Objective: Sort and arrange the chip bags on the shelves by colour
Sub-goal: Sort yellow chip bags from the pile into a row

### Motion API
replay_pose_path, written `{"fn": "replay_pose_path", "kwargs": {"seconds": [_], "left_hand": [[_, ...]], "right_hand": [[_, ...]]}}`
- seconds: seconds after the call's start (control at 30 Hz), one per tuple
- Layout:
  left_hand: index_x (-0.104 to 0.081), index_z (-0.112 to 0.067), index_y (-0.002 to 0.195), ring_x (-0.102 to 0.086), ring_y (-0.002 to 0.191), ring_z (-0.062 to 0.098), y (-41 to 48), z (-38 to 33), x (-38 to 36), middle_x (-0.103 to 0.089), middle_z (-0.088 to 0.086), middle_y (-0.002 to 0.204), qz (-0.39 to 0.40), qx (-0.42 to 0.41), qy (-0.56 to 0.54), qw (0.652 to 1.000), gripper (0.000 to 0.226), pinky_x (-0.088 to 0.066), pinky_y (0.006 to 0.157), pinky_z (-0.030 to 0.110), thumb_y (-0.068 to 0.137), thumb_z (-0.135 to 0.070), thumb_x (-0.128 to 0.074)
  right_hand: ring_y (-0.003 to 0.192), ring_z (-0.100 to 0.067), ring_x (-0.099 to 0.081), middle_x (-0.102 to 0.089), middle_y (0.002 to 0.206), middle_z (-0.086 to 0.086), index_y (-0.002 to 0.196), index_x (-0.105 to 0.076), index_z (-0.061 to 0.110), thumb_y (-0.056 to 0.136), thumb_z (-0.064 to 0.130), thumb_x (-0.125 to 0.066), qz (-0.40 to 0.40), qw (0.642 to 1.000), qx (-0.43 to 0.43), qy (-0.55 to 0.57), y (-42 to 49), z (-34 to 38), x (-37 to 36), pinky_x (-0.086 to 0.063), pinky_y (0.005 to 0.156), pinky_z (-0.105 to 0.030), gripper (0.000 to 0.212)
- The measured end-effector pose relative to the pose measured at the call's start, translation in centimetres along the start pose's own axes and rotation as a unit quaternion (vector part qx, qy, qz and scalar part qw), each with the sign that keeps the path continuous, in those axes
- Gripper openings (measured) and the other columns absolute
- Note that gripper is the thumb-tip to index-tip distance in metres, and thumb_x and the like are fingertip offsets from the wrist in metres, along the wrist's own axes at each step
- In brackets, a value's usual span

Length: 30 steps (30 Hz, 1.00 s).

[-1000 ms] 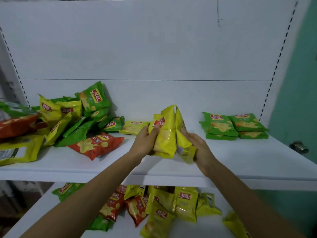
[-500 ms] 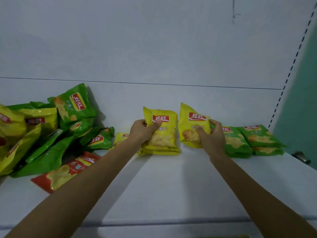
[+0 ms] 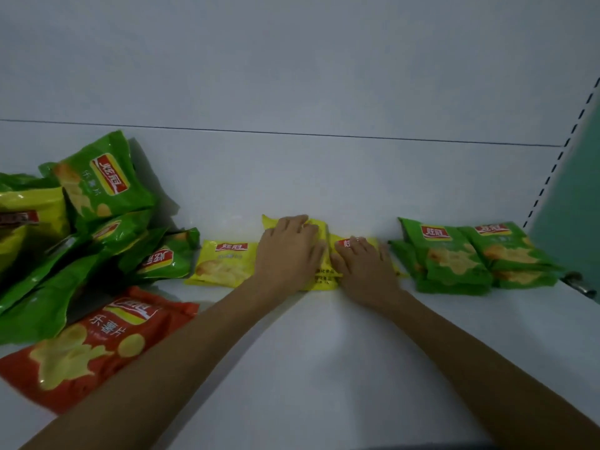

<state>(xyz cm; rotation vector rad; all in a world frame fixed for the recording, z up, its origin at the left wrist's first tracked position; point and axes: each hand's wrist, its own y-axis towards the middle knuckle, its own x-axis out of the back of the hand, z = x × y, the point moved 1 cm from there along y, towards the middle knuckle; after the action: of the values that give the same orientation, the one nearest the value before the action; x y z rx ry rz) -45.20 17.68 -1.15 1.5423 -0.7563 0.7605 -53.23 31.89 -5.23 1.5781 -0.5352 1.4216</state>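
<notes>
Head view: both hands lie flat, palms down and fingers straight, side by side and nearly touching on the white shelf (image 3: 324,368). The left hand (image 3: 289,251) presses on 1 yellow chip bag (image 3: 324,280), whose lower corner and top edge show around the palm. The right hand (image 3: 363,267) presses on a second yellow bag (image 3: 341,244), of which only the red logo and a strip of foil peek out past the fingers. These 2 bags touch each other beneath the hands, close to the white back panel (image 3: 292,76).

Just left of the left hand a third yellow bag (image 3: 224,263) lies flat, face up. Farther left is a loose heap of green bags (image 3: 107,183), leaning on each other, with a big yellow bag (image 3: 29,209) at the frame's edge. Nearer than the heap, beside the left forearm, lies a large red bag (image 3: 87,345), face up.

Right of the right hand, just beside its bag, sit 2 neat stacks of green bags (image 3: 454,261). Beyond them stands a teal wall (image 3: 578,190).
</notes>
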Motion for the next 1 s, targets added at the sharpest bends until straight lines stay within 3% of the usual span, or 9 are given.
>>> {"fn": "replay_pose_path", "kwargs": {"seconds": [0.13,0.23,0.37,0.43,0.53,0.63,0.77,0.9,1.0], "left_hand": [[-0.038,-0.019,0.146,-0.031,0.142,0.029,-0.7,-1.6,-2.6,-0.037,0.007,0.153,0.089,-0.002,0.057,0.994,0.077,-0.024,0.112,0.041,0.089,-0.054,-0.001],[-0.044,-0.018,0.144,-0.039,0.138,0.032,-0.4,-0.9,-3.2,-0.044,0.009,0.148,0.081,-0.026,0.045,0.995,0.073,-0.030,0.110,0.045,0.090,-0.052,-0.008],[-0.037,-0.023,0.148,-0.030,0.143,0.027,-0.4,-0.5,-2.7,-0.035,0.003,0.155,0.099,-0.048,0.044,0.993,0.075,-0.021,0.115,0.042,0.087,-0.054,-0.006],[-0.044,-0.021,0.144,-0.038,0.139,0.028,-0.4,-0.6,-2.8,-0.043,0.005,0.150,0.106,-0.045,0.046,0.992,0.071,-0.026,0.113,0.043,0.089,-0.052,-0.012],[-0.054,-0.017,0.136,-0.049,0.130,0.030,-0.3,-0.8,-2.7,-0.054,0.008,0.140,0.095,-0.040,0.053,0.993,0.064,-0.035,0.107,0.045,0.091,-0.048,-0.021],[-0.031,-0.022,0.150,-0.027,0.144,0.025,0.4,-1.2,-1.9,-0.032,0.002,0.156,0.148,-0.046,0.093,0.984,0.072,-0.018,0.116,0.041,0.090,-0.055,-0.006],[-0.012,-0.019,0.154,-0.010,0.149,0.018,1.7,-1.4,0.3,-0.015,-0.001,0.162,0.176,-0.030,0.110,0.978,0.061,-0.004,0.120,0.040,0.101,-0.048,-0.026],[-0.015,-0.017,0.154,-0.011,0.149,0.015,0.0,-0.5,2.8,-0.014,-0.001,0.162,0.155,-0.015,0.135,0.979,0.059,-0.005,0.119,0.034,0.102,-0.039,-0.034],[-0.028,-0.017,0.150,-0.022,0.146,0.019,-2.8,0.1,4.0,-0.026,0.002,0.159,0.113,0.020,0.106,0.988,0.055,-0.013,0.117,0.034,0.101,-0.038,-0.035]], "right_hand": [[0.147,-0.025,-0.013,-0.022,0.157,-0.014,0.149,-0.030,0.018,0.101,0.035,-0.024,0.021,0.998,0.020,0.050,0.9,-1.0,0.0,-0.006,0.118,-0.044,0.051],[0.145,-0.029,-0.023,-0.032,0.152,-0.018,0.143,-0.040,0.010,0.096,0.028,-0.034,-0.016,0.990,0.021,0.135,1.1,-3.0,0.7,-0.016,0.118,-0.040,0.051],[0.121,-0.032,-0.055,-0.062,0.126,-0.013,0.125,-0.061,0.014,0.091,0.042,-0.021,-0.039,0.996,0.073,0.046,0.3,-3.8,-0.9,-0.042,0.102,-0.047,0.060],[0.112,-0.031,-0.062,-0.068,0.115,-0.013,0.117,-0.067,0.013,0.091,0.040,-0.027,-0.042,0.997,0.058,0.020,0.1,-3.2,-1.4,-0.048,0.094,-0.048,0.054],[0.112,-0.031,-0.062,-0.068,0.113,-0.014,0.116,-0.067,0.014,0.091,0.040,-0.028,-0.042,0.998,0.037,0.002,0.0,-2.4,-1.5,-0.043,0.098,-0.050,0.054],[0.114,-0.033,-0.060,-0.067,0.113,-0.017,0.116,-0.066,0.011,0.090,0.038,-0.027,-0.073,0.996,0.050,0.024,0.2,-2.4,-1.2,-0.037,0.104,-0.053,0.055],[0.103,-0.036,-0.066,-0.070,0.105,-0.022,0.107,-0.069,0.002,0.091,0.029,-0.030,-0.129,0.983,0.062,0.115,0.1,-1.9,0.8,-0.045,0.096,-0.052,0.050],[0.104,-0.033,-0.065,-0.070,0.108,-0.017,0.108,-0.068,0.003,0.093,0.032,-0.028,-0.170,0.969,0.094,0.149,-0.7,-1.0,2.8,-0.046,0.096,-0.047,0.052],[0.104,-0.032,-0.063,-0.069,0.109,-0.012,0.109,-0.067,0.007,0.092,0.037,-0.030,-0.197,0.957,0.117,0.180,-1.3,-0.7,4.4,-0.047,0.093,-0.042,0.051]]}}
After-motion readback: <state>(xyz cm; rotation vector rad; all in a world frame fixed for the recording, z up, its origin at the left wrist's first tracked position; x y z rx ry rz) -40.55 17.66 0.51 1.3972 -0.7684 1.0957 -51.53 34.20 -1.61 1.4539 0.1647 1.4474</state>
